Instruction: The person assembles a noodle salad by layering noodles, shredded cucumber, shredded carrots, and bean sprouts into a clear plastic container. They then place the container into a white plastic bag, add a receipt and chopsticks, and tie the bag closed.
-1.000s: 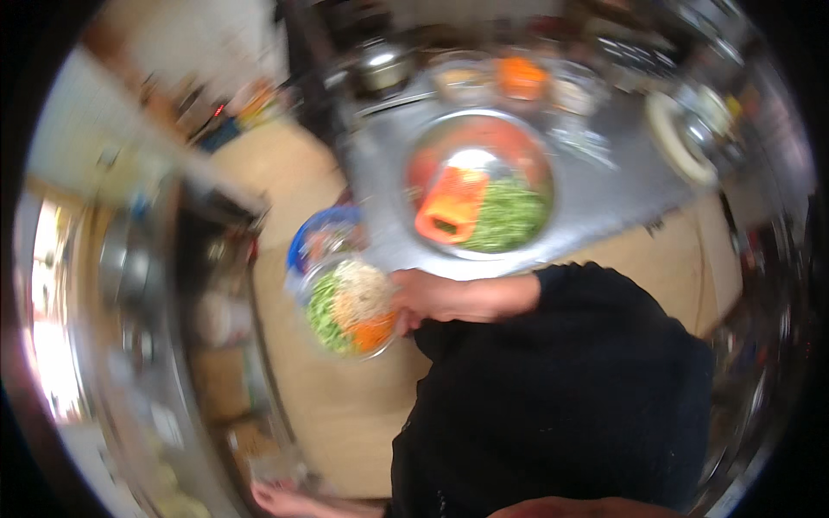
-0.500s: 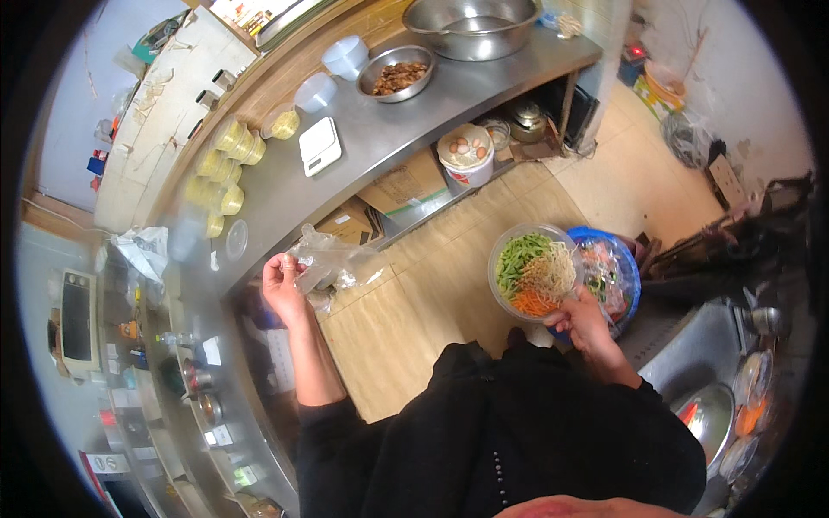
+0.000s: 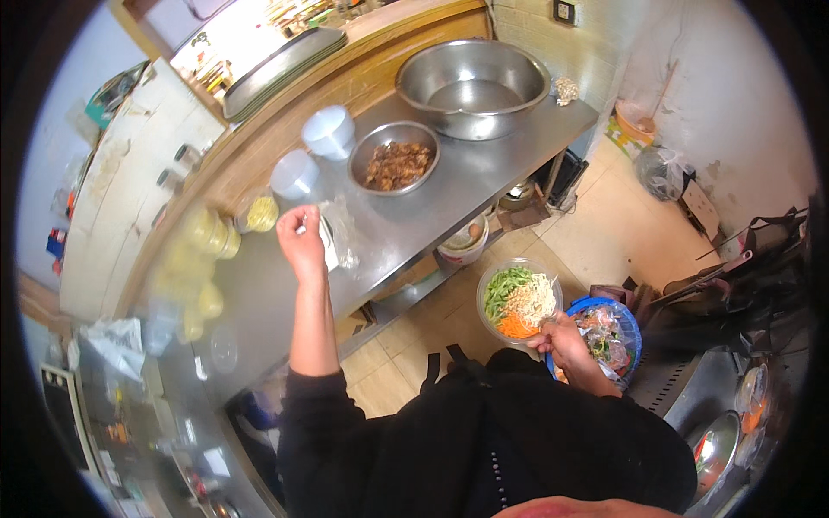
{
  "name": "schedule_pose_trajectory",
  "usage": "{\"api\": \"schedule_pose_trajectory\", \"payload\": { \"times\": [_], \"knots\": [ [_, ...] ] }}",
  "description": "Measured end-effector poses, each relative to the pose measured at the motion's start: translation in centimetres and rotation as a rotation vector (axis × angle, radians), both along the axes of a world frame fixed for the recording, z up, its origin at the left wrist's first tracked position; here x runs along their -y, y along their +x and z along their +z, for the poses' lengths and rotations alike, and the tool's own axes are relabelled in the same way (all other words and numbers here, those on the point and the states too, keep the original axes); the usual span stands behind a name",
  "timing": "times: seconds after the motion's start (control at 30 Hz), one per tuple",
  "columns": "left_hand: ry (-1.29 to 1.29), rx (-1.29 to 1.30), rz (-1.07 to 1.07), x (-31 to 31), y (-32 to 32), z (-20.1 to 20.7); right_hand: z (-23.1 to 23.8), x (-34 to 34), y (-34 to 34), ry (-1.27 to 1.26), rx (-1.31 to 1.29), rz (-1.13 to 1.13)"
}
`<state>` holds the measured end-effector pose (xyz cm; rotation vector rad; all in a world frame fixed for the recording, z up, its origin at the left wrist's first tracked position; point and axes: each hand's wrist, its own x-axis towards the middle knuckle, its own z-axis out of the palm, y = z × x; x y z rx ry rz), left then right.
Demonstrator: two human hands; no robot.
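Observation:
My left hand (image 3: 302,246) is raised over the steel counter, fingers closed on a thin, crumpled piece of clear plastic (image 3: 344,231). Whether that is a bag or a glove I cannot tell. Behind the hand and plastic, a white kitchen scale (image 3: 330,252) is mostly hidden. Low at the right, my right hand (image 3: 566,343) grips the edge of a round clear plastic bowl (image 3: 481,302). Inside lie green strips, orange shreds, pale strands and small brownish bits in separate heaps. Beside that hand is a blue-rimmed bin (image 3: 636,332) holding crumpled plastic and scraps.
On the counter (image 3: 380,250) stand a steel bowl of brown food pieces (image 3: 397,164), a large steel basin (image 3: 475,91), stacked pale tubs (image 3: 328,132) and several yellow-filled cups (image 3: 207,233). Beneath it is a bucket with eggs (image 3: 466,246). A steel worktop (image 3: 691,380) runs along my right.
My left hand has moved up and forward with the clear plastic, from over the floor to above the counter by the scale. The view has shifted; my right hand still holds the bowl.

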<state>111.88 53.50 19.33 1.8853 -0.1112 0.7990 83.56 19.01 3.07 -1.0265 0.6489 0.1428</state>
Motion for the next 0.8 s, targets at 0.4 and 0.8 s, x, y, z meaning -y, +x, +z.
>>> {"api": "schedule_pose_trajectory", "payload": {
  "times": [0.4,0.8],
  "knots": [
    [-0.626,0.033,-0.475,22.7,21.7,12.5,-0.5,5.3,14.1,0.014,0.0,-0.091],
    [-0.203,-0.738,-0.63,30.6,33.0,3.9,0.0,13.0,24.3,-0.063,0.022,-0.193]
  ]
}}
